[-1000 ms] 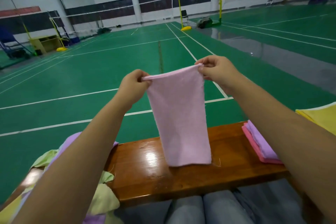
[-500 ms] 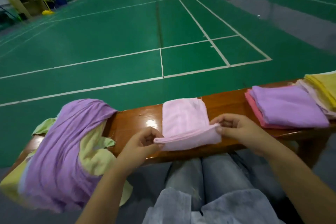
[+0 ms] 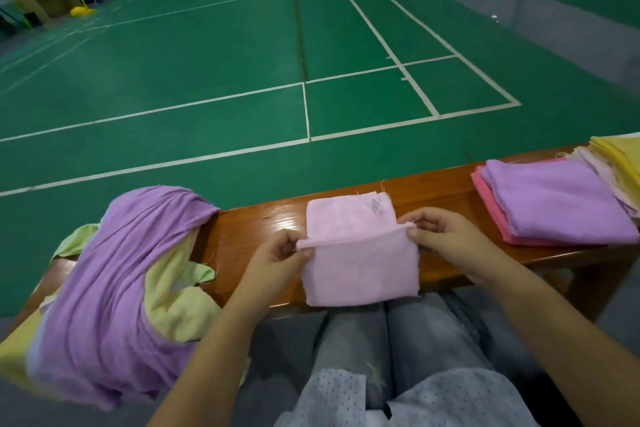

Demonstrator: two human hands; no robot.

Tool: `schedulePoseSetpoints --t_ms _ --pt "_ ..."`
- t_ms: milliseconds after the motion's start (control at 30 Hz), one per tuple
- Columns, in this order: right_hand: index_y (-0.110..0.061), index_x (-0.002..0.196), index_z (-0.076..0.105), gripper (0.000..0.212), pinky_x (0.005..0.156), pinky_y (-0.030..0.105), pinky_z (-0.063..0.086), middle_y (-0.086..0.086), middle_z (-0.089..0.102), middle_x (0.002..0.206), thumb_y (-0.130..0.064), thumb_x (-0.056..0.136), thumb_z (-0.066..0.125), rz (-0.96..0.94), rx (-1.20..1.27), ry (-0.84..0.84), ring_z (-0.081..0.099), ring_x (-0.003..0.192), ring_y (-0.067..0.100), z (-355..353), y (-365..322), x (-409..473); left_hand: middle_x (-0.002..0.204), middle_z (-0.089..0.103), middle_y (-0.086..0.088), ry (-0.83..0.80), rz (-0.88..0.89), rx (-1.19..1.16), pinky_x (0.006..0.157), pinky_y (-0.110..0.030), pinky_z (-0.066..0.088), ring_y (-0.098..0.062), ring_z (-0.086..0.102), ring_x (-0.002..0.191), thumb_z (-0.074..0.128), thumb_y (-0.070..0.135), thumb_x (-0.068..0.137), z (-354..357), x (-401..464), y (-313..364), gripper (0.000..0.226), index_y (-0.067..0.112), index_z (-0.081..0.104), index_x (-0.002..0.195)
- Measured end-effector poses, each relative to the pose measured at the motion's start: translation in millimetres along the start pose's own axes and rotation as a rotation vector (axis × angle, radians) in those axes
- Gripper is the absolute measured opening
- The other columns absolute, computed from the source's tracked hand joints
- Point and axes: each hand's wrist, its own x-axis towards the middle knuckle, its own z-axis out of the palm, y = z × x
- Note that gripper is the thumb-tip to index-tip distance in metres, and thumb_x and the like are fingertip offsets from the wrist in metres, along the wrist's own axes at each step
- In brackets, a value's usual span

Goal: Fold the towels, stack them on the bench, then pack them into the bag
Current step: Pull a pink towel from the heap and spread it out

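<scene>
Both hands, left hand (image 3: 282, 255) and right hand (image 3: 438, 239), pinch the pink towel's (image 3: 358, 260) fold on the surface (image 3: 249, 236). Right of them lie finished folded towels (image 3: 554, 198); left, an unfolded heap (image 3: 114, 288) waits. No bag visible.

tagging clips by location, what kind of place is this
Most likely an indoor badminton hall. The green court floor carries white boundary lines, and yellow net-post bases stand at the far ends. The person sits courtside at a wooden bench, folding towels.
</scene>
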Motion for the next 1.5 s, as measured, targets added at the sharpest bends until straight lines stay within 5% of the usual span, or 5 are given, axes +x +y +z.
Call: schedulePoseSetpoints --t_ms 467,700,1000,1367,1500 --pt "-0.009 0.102 0.062 0.011 0.085 0.034 0.049 0.015 0.065 0.109 -0.008 0.093 0.056 0.003 -0.106 0.224 0.06 0.1 0.025 15.7 -1.9 123.2 0.107 0.063 -0.002 0.279 -0.07 0.02 0.083 -0.035 0.05 -0.021 0.058 0.099 0.055 0.024 0.096 24.4 123.5 -17.1 0.015 0.016 0.058 0.108" --pt "-0.013 0.142 0.036 0.052 0.092 0.035 0.044 0.011 0.042 0.144 -0.022 0.095 0.056 0.214 -0.274 0.304 0.045 0.127 0.029 22.9 16.0 116.3 0.147 0.039 -0.005 0.294 -0.32 0.023 0.1 -0.038 0.039 -0.026 0.042 0.13 0.05 0.031 0.099 35.4 109.5 -26.7 0.056 0.018 0.026 0.147" --pt "-0.014 0.132 0.047 0.045 0.083 0.032 0.049 0.007 0.054 0.128 -0.031 0.092 0.059 0.273 -0.286 0.264 0.054 0.109 0.023 26.9 58.8 36.4 0.117 0.056 0.004 0.109 -0.398 0.269 0.069 -0.02 0.052 -0.013 0.056 0.1 0.063 0.039 0.09 29.9 28.0 -53.6 0.041 0.02 0.049 0.124" --pt "-0.014 0.097 0.057 0.014 0.079 0.036 0.055 0.007 0.062 0.097 -0.025 0.09 0.061 0.304 -0.385 0.193 0.059 0.087 0.021 36.2 60.5 23.9 0.093 0.068 -0.003 0.221 -0.404 0.081 0.069 -0.025 0.054 -0.018 0.064 0.086 0.066 0.025 0.089 31.3 15.4 -54.8 0.01 0.017 0.063 0.095" --pt "-0.013 0.087 0.058 0.012 0.076 0.037 0.054 0.008 0.064 0.087 -0.024 0.089 0.062 0.329 -0.353 0.148 0.061 0.08 0.022 28.5 61.5 15.0 0.081 0.066 -0.005 0.098 -0.461 0.1 0.063 -0.023 0.051 -0.018 0.062 0.074 0.069 0.019 0.086 19.8 10.6 -53.9 0.014 0.007 0.063 0.089"
